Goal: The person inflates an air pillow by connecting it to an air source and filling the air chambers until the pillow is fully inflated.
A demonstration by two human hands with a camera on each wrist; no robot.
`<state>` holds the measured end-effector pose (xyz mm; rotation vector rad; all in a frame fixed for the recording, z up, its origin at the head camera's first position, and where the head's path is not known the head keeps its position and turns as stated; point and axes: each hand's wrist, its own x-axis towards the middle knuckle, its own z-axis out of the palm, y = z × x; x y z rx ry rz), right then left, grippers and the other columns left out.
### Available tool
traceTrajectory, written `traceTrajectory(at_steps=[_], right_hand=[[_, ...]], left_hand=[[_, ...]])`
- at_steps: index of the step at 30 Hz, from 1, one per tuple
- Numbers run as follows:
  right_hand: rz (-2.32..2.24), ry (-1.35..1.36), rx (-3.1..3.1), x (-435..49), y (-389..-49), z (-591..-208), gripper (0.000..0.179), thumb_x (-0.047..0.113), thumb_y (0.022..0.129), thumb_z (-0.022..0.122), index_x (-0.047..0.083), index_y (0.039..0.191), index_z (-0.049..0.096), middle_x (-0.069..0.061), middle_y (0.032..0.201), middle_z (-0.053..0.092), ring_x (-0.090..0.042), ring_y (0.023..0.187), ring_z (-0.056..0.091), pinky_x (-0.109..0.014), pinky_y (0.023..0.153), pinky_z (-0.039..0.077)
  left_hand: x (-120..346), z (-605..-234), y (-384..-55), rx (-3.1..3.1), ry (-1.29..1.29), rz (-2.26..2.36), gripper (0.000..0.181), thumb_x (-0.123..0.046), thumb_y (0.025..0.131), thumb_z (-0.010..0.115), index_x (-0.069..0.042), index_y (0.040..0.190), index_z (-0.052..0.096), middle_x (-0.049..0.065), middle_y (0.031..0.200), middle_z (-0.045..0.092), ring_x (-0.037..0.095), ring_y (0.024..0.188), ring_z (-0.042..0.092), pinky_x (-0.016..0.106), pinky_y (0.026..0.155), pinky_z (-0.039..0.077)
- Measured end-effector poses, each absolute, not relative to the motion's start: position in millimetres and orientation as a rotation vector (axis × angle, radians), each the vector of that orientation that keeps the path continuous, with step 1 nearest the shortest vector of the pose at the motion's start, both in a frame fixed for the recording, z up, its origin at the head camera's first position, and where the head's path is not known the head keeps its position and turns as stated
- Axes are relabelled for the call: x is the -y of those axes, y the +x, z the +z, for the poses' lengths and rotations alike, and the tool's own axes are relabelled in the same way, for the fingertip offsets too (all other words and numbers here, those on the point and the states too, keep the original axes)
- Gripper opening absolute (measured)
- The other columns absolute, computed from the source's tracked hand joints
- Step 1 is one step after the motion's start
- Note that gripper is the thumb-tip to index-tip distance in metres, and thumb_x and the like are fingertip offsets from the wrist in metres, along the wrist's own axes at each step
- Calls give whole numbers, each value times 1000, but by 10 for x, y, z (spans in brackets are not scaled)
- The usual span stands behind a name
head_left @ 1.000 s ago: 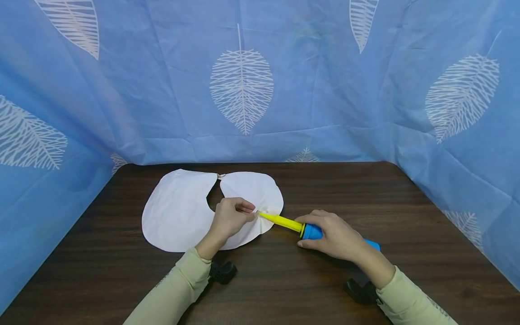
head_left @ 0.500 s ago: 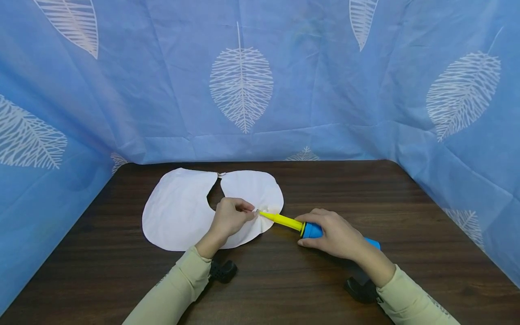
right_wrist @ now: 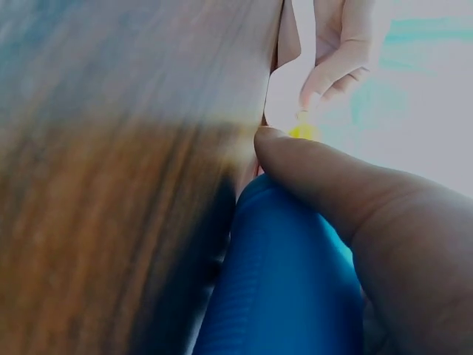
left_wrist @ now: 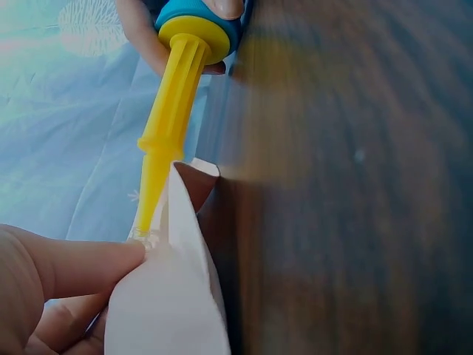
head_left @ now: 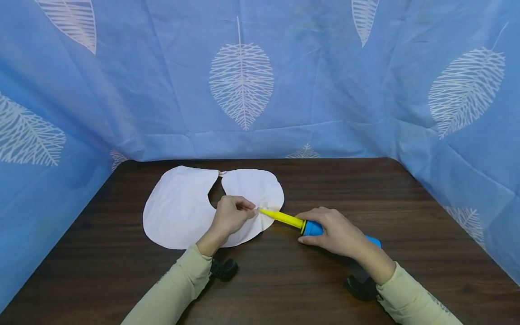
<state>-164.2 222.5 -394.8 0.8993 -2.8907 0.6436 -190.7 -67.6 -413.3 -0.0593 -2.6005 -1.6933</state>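
A flat, white, U-shaped inflatable neck pillow (head_left: 174, 212) lies on the table, its two ends meeting at a small loop at the back. My left hand (head_left: 231, 216) pinches the pillow's clear valve (left_wrist: 146, 238) between thumb and fingers. Into that valve points the yellow nozzle (head_left: 284, 218) of a blue hand pump (head_left: 313, 228); its tip is right at the opening. My right hand (head_left: 337, 232) grips the pump's blue body around its front part, thumb along the side in the right wrist view. The palm hides the middle of the pump, and its blue rear end shows beyond.
The dark wood-grain table (head_left: 418, 234) spreads out around the hands. A blue curtain (head_left: 308, 81) with white leaf prints hangs behind it and along both sides. Black wrist cameras (head_left: 225, 270) sit below each forearm, close over the tabletop.
The whole scene sits slightly higher in the head view. Both hands, the pump and the pillow keep the same places relative to each other.
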Motion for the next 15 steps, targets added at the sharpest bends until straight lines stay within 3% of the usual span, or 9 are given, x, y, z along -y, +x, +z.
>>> traceTrajectory(at_steps=[9, 15], right_hand=[[679, 903, 2893, -2236, -1643, -3937, 50, 31, 88, 90, 14, 133, 76, 0, 115, 78, -10, 89, 58, -25, 73, 52], [675, 939, 2867, -2219, -1667, -3948, 49, 30, 89, 90, 12, 132, 76, 1, 114, 78, -9, 91, 59, -25, 74, 53]], left_hand=[[666, -4137, -1921, 2599, 10, -1777, 4, -7, 93, 82, -4, 94, 84, 9, 93, 76, 19, 82, 61, 27, 66, 47], [671, -4113, -1914, 2573, 63, -1856, 4, -5, 93, 80, -4, 94, 83, 9, 90, 73, 17, 71, 55, 25, 59, 43]])
